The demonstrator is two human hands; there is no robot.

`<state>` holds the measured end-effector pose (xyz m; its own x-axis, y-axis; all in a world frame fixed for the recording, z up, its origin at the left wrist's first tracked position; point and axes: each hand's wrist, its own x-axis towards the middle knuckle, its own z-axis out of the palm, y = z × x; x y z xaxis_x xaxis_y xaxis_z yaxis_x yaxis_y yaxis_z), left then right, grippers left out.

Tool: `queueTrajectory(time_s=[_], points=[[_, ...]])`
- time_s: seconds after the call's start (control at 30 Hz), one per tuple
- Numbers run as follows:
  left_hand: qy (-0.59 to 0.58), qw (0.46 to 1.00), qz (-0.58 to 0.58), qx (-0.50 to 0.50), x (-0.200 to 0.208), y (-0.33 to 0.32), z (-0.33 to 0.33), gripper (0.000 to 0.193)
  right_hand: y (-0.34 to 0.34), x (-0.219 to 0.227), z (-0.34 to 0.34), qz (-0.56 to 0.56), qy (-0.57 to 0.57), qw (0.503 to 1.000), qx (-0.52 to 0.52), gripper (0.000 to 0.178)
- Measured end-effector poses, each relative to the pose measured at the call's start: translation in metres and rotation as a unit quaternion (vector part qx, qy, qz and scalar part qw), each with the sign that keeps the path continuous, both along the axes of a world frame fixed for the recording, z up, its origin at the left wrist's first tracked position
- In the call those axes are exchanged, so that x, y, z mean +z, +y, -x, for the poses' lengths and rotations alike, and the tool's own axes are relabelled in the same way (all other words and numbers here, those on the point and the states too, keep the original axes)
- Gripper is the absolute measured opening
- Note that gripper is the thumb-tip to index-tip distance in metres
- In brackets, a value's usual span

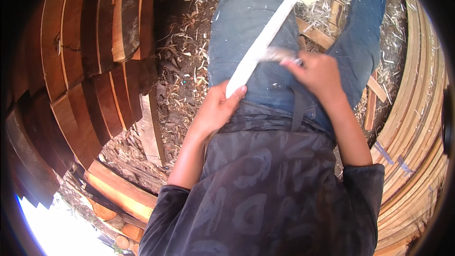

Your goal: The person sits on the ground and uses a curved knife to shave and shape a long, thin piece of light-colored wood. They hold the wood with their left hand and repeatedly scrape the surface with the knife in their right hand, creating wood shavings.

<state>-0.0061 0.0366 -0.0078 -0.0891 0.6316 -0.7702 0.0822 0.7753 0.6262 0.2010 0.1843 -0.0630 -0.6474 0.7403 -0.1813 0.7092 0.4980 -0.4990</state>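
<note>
A long pale strip of wood [250, 65] slants across my lap, from my waist up past my thighs. My left hand [215, 108] is closed round its near end, with the thumb lying on top. In my right hand [318, 73] is a short knife-like tool [274, 55], smeared by motion, so its exact kind does not show. The tool's far end meets or overlaps the right edge of the strip; whether it cuts in I cannot tell. My jeans-clad legs [256, 14] stretch out beneath the strip.
Stacked dark boards [71, 52] rise on the left, with split logs [121, 192] below them. A tall pile of long pale slats [412, 128] curves along the right. Shavings [187, 66] and loose wood pieces [315, 34] litter the ground round my legs.
</note>
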Motion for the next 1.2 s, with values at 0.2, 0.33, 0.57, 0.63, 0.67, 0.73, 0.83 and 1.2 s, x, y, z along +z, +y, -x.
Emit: queueTrajectory(time_s=[0.2,0.33,0.57,0.63,0.67,0.73,0.83,1.2], points=[[0.002,0.998,0.051,0.043,0.006,0.006,-0.007,0.030,0.011,-0.022,0.002,-0.034,0.014,0.992,-0.119,0.056],[-0.014,0.997,0.065,0.036,0.006,0.007,-0.004,0.030,-0.013,-0.011,0.004,-0.002,0.053,0.999,0.009,0.057],[-0.061,0.995,0.053,0.051,0.001,0.009,-0.002,0.032,0.011,-0.030,0.002,-0.023,0.030,0.990,-0.138,0.056],[-0.074,0.994,0.060,0.051,0.000,0.008,0.001,0.032,0.001,-0.022,0.004,-0.017,0.058,0.996,-0.061,0.056],[-0.081,0.993,0.063,0.050,0.001,0.008,0.003,0.032,-0.002,-0.021,0.006,-0.014,0.071,0.997,-0.022,0.056],[-0.088,0.993,0.068,0.049,-0.002,0.008,0.005,0.032,-0.001,-0.018,0.009,-0.045,0.056,0.997,0.005,0.056],[-0.087,0.993,0.065,0.049,-0.001,0.013,0.003,0.031,0.028,-0.026,0.005,-0.100,0.046,0.988,-0.110,0.059],[-0.098,0.991,0.070,0.064,-0.002,0.015,0.003,0.035,0.026,-0.041,0.007,-0.082,0.061,0.983,-0.152,0.058]])
